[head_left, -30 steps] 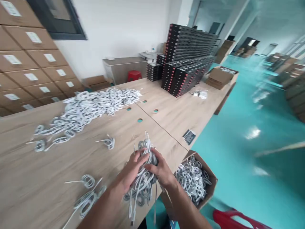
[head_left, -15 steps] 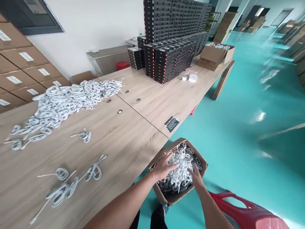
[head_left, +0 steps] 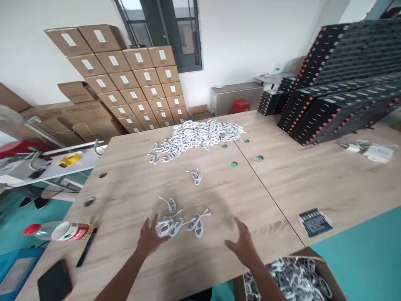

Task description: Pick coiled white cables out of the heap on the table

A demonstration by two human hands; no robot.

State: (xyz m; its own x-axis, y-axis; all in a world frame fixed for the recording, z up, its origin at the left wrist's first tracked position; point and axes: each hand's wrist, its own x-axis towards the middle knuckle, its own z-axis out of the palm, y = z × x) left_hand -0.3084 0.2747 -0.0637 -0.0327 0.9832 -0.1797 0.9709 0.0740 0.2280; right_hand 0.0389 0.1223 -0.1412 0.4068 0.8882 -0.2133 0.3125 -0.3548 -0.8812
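Note:
Over the wooden table (head_left: 125,200), my left hand (head_left: 150,239) is open, fingers spread, at the near left edge of a few coiled white cables (head_left: 166,225). Whether its fingertips touch them I cannot tell. My right hand (head_left: 242,244) is also open, thumb and fingers apart, with nothing in it. Between it and the left hand lies another coiled white cable (head_left: 196,225). A single coil (head_left: 196,177) sits farther back, and a big heap of white cables (head_left: 203,136) covers the far edge. Below my right forearm stands a cardboard box (head_left: 333,282) full of coiled cables (head_left: 296,278).
Stacked black boxes (head_left: 351,108) occupy the right rear, with a dark printed card (head_left: 315,222) nearer. On the left are a bottle (head_left: 59,231), a black phone (head_left: 54,281) and a thin black tool (head_left: 87,247). Brown cartons (head_left: 138,88) are piled behind the table.
Both hands have left the cable-filled box and now hover open above the table. My view has swung left, bringing the bottle, phone and carton stack into sight.

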